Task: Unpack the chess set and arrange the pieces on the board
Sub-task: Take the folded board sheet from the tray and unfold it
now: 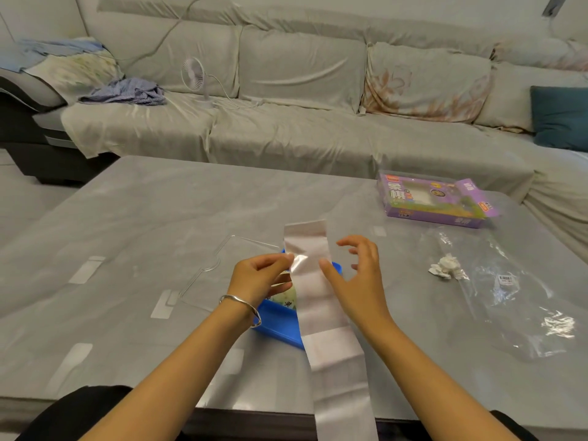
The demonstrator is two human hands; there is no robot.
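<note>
A long, folded whitish sheet, the paper chess board folded into a strip, runs from above my hands down past the table's near edge. My left hand, with a silver bracelet on its wrist, pinches the strip's left edge near the top. My right hand hovers at the strip's right side with its fingers spread and its thumb touching the paper. Under the strip lies a blue plastic tray with pale pieces inside, mostly hidden. A clear plastic lid lies flat to the left of the tray.
The purple cardboard box of the set lies at the far right of the grey table. A crumpled white paper and a clear plastic bag lie to the right. Behind the table is a covered sofa with a small fan.
</note>
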